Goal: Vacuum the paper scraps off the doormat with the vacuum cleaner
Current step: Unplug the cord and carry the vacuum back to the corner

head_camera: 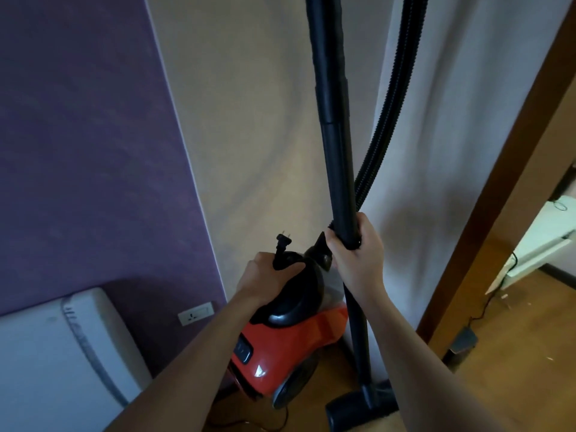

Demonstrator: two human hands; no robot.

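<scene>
A red and black canister vacuum cleaner [286, 350] sits on the floor in a corner. My left hand [265, 280] grips its black top handle together with the power plug [282, 244], whose prongs stick up. My right hand [355, 247] is closed around the upright black wand [335, 135]. The wand runs down to the black floor nozzle [358, 406] on the wooden floor. A ribbed black hose [392, 98] hangs behind the wand. No doormat or paper scraps can be seen.
A white appliance [56, 360] stands at the lower left against the purple wall, with a wall socket [195, 313] beside it. A brown door frame [505, 188] borders the right; through the doorway are wooden floor, a white cabinet [542, 244] and a cable.
</scene>
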